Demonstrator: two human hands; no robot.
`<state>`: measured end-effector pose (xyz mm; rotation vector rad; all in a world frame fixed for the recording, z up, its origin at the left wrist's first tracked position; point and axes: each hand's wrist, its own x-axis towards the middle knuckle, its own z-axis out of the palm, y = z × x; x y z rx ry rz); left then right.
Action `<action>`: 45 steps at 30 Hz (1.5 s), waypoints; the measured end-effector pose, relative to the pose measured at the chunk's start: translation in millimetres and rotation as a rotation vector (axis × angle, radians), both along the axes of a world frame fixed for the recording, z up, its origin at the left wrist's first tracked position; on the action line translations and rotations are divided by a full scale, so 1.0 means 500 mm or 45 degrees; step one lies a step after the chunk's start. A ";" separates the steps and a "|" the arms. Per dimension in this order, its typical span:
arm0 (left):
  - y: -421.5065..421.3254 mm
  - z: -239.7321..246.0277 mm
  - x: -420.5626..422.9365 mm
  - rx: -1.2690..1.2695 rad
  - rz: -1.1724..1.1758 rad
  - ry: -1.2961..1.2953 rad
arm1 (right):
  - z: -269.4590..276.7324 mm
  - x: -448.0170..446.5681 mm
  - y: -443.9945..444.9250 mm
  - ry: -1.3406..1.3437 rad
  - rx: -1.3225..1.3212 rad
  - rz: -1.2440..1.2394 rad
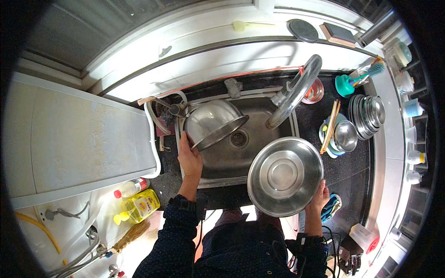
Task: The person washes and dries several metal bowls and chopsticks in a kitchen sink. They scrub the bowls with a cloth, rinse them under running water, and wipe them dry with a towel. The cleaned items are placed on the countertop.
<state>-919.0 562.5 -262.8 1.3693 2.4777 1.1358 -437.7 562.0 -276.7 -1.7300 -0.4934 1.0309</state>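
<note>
My left hand (pixel 189 158) grips the rim of a large stainless steel basin (pixel 212 120), which is tilted on its side over the left part of the sink (pixel 257 158). The basin's rounded outside faces up and its rim slants across the bowl of the sink. In my right hand (pixel 320 196) is a wide, shallow stainless steel basin (pixel 285 176), held by its right edge with the inside facing me. It overlaps the sink's front right corner and the counter edge. The fingers under both basins are partly hidden. A curved metal faucet (pixel 295 93) reaches over the sink's right side.
Right of the sink stand stacked steel bowls (pixel 368 116), smaller bowls (pixel 346 136) with chopsticks (pixel 330 127) across them, and a teal brush holder (pixel 345 86). A cloth (pixel 331 208) lies on the counter. Yellow dish soap (pixel 140 205) and a clear bottle (pixel 132 188) are at left.
</note>
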 end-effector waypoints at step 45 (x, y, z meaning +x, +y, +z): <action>0.034 -0.296 0.114 -0.591 0.311 -0.794 | -0.004 0.002 -0.001 -0.070 0.005 0.017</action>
